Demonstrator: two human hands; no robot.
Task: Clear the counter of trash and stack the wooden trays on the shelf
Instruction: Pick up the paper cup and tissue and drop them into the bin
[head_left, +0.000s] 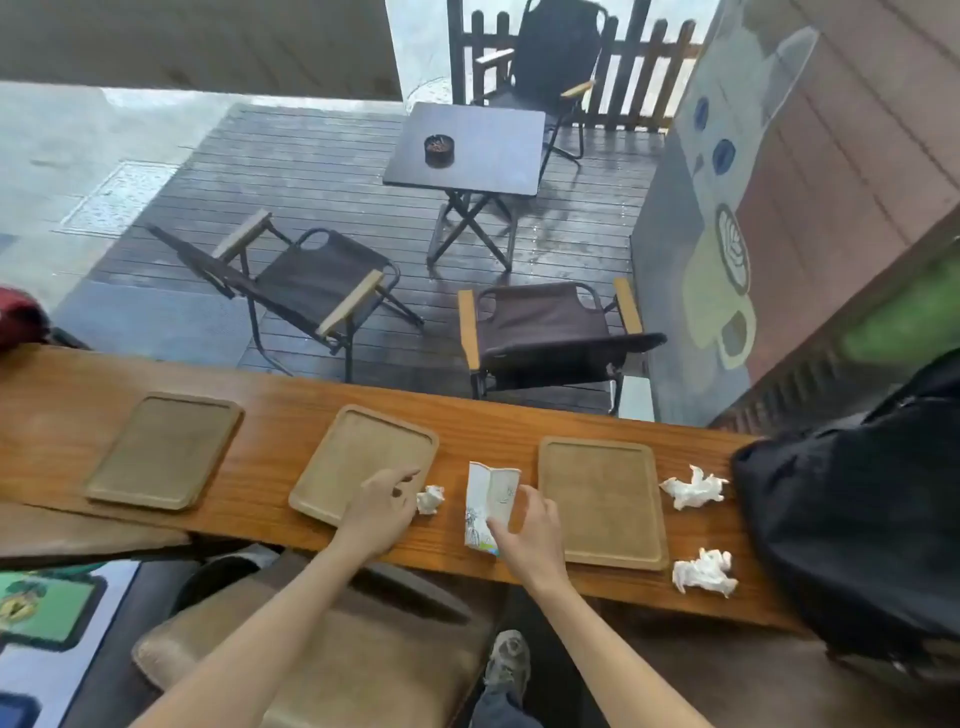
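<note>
Wooden counter (270, 415) holds everything, so we judge the task barely begun: no tray stacked, no shelf in view. Our right hand (530, 535) pinches the flattened paper cup (491, 501) lying between the middle tray (363, 460) and right tray (602, 499). Our left hand (379, 506), fingers loosely spread, reaches for the small wad (430, 499) beside it, not touching yet. Count: three trays including the left tray (163, 449), three tissue wads with two (693, 487) (704, 571) by the black bag (852, 519), one cup
</note>
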